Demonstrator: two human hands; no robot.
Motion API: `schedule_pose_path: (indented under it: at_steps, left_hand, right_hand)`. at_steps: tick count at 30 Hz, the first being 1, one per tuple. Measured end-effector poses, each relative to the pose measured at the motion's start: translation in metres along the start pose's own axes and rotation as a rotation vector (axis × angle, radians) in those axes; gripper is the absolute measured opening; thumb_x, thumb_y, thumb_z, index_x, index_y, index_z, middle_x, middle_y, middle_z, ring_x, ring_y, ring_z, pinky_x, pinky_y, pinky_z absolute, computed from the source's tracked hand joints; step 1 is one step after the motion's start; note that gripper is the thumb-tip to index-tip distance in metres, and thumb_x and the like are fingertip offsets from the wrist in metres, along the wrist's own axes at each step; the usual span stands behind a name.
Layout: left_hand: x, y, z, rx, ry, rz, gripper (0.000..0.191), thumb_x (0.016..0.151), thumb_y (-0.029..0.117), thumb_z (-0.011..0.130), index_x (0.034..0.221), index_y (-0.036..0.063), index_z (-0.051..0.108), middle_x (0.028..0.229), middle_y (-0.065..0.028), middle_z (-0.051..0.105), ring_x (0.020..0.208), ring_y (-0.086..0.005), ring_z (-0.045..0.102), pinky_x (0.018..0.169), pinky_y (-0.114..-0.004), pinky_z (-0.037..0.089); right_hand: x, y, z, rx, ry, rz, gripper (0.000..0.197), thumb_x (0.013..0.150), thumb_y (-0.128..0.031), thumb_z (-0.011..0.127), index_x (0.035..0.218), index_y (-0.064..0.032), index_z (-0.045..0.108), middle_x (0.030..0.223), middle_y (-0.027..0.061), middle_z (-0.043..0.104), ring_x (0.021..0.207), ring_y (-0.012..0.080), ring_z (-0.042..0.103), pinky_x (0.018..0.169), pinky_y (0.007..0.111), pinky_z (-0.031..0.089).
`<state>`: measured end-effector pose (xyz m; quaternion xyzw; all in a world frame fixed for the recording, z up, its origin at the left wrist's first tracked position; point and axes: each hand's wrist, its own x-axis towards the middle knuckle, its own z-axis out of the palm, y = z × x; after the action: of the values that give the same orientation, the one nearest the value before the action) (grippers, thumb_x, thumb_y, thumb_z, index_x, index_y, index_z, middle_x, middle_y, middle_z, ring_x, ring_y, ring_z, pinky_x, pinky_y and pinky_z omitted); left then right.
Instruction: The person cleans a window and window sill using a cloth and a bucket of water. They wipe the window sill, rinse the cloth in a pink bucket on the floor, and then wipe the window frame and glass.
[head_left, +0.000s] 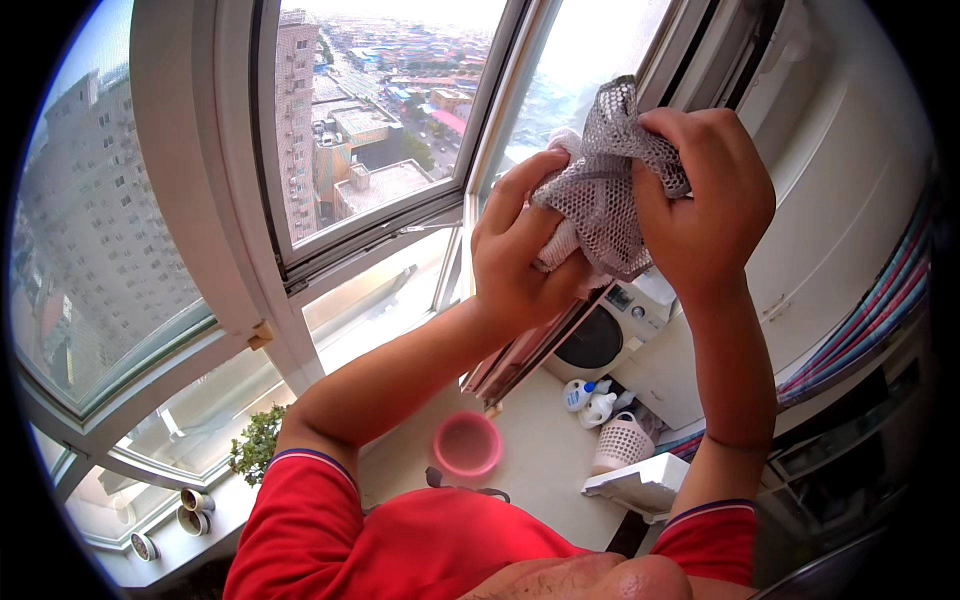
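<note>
My left hand (525, 232) grips a bunched white cloth (559, 244) together with part of a grey mesh cloth (600, 195). Higher and to the right, my right hand (705, 195) pinches the other side of the mesh between thumb and fingers. Both hands are raised in front of a window sash (487, 135), and the cloths cover part of its frame. The lower end of the white cloth is partly hidden behind the mesh and my left fingers.
A pink basin (468, 444) stands on the floor below. Farther right are a washing machine (592, 337), detergent bottles (598, 409) and a white perforated basket (622, 442). A potted plant (259, 444) and small pots (193, 519) line the left sill. An open window (375, 120) overlooks buildings.
</note>
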<state>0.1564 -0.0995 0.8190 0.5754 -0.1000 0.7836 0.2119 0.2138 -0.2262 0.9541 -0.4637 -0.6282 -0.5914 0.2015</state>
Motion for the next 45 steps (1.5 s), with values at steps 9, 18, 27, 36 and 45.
schedule_pose_path:
  at_steps: [9,18,27,36,45]
  left_hand:
    - [-0.023,0.020,-0.061,-0.212,-0.372,0.021,0.055,0.065,0.028,0.082,0.105,-0.0058,0.065,0.100,-0.0192,0.067,0.080,-0.0315,0.069,0.073,-0.036,0.055]
    - [-0.091,0.085,-0.126,-0.335,-0.480,-0.655,0.038,0.097,0.018,0.060,0.126,-0.0072,0.062,0.088,-0.0154,0.073,0.074,-0.0228,0.071,0.075,-0.031,0.055]
    - [-0.138,0.115,-0.163,-0.190,0.185,-0.953,0.040,0.104,0.027,0.054,0.125,-0.0069,0.058,0.118,-0.0164,0.065,0.106,-0.0211,0.063,0.092,-0.035,0.050]
    - [-0.117,0.105,-0.132,-0.250,0.161,-1.004,0.043,0.104,0.022,0.052,0.123,-0.0154,0.059,0.129,-0.0253,0.062,0.120,-0.0318,0.061,0.101,-0.041,0.047]
    - [-0.091,0.066,-0.155,0.056,-0.208,-0.992,0.046,0.065,0.005,0.045,0.099,-0.0102,0.071,0.111,-0.0247,0.070,0.099,-0.0263,0.068,0.087,-0.029,0.050]
  right_hand:
    - [-0.076,-0.054,-0.006,0.532,-0.176,0.077,0.031,0.085,-0.022,0.072,0.104,0.0009,0.068,0.082,0.0098,0.059,0.065,0.0260,0.060,0.054,0.036,0.049]
    - [-0.157,-0.150,-0.012,0.968,-0.180,0.532,0.033,0.083,-0.002,0.071,0.114,0.0007,0.061,0.101,0.0159,0.068,0.080,0.0260,0.070,0.066,0.034,0.056]
    - [-0.238,-0.215,-0.012,1.964,-0.476,1.244,0.070,0.096,-0.041,0.068,0.145,-0.0018,0.037,0.135,0.0162,0.056,0.126,0.0268,0.057,0.102,0.040,0.048]
    - [-0.238,-0.220,-0.013,1.526,-0.283,1.166,0.051,0.088,-0.021,0.077,0.127,0.0051,0.056,0.111,0.0149,0.069,0.096,0.0250,0.070,0.085,0.036,0.055]
    - [-0.248,-0.175,-0.010,1.324,0.139,1.195,0.039,0.099,-0.034,0.057,0.093,0.0030,0.070,0.079,0.0123,0.071,0.076,0.0247,0.071,0.069,0.037,0.055]
